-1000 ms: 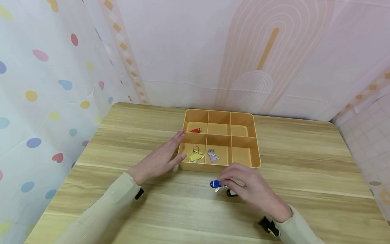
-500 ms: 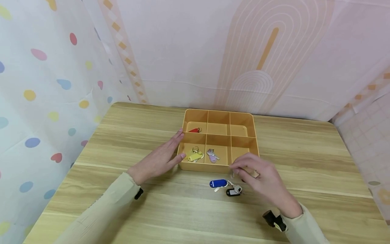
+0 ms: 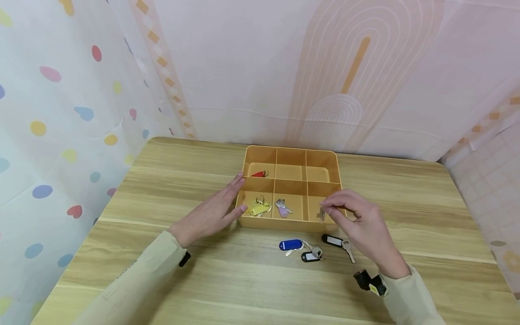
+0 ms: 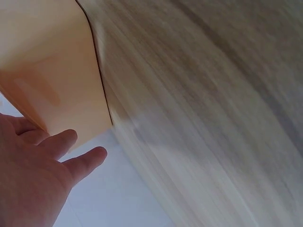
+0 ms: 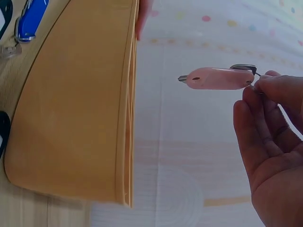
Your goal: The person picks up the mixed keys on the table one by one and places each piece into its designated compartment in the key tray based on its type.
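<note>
My right hand (image 3: 359, 219) pinches the ring of a pink key tag (image 5: 220, 78) between thumb and fingertips. A key hangs with the tag, over the front right compartment of the orange divided box (image 3: 284, 224). My left hand (image 3: 211, 212) has its fingers extended along the box's left side, the thumb at the front left corner. Inside the box, a yellow key tag (image 3: 260, 209) lies front left, a lilac key tag (image 3: 283, 212) with keys front middle, and a red key tag (image 3: 257, 174) back left.
In front of the box on the wooden table (image 3: 243, 280) lie a blue key tag (image 3: 290, 244), a black key tag (image 3: 310, 257) with a key, and another black key tag (image 3: 334, 240) with its key (image 3: 348, 251). A patterned cloth (image 3: 252, 72) hangs behind the table.
My right hand has lifted the pink key tag from beside the blue one and moved right and up over the box. The black tags came into view beneath it. My left hand has stayed put.
</note>
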The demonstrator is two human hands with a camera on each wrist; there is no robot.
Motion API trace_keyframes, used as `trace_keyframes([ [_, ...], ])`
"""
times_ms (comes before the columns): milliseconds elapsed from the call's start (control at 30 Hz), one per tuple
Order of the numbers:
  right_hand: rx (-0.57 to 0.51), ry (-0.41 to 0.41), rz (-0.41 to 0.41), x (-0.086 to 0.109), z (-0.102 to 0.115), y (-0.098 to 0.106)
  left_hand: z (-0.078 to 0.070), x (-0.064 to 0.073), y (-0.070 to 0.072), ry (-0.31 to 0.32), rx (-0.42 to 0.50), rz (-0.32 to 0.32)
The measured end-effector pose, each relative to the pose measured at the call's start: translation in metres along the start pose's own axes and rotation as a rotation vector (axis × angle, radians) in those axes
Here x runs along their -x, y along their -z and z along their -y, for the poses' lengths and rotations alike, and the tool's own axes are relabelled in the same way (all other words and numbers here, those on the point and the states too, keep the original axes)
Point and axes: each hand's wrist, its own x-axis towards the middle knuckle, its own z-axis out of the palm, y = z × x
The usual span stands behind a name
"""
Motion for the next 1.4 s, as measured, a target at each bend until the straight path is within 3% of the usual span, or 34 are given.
trace_keyframes([
  [167,-0.023,-0.042,-0.038,-0.001,-0.006,0.001,0.0,0.0,-0.001,-0.008,0.001,-0.004],
  [367,-0.018,-0.158,-0.069,0.0,-0.016,0.002,0.0,-0.001,-0.002,-0.009,0.003,0.0],
  [833,0.017,-0.277,-0.041,-0.002,-0.043,-0.002,0.0,-0.002,0.0,0.0,0.002,0.011],
  [1033,0.078,-0.21,-0.011,-0.003,-0.052,-0.007,0.0,-0.002,0.0,0.002,0.007,0.014],
  [1400,0.335,-0.014,0.046,-0.005,-0.062,-0.011,0.0,-0.001,0.001,-0.002,0.008,0.011],
])
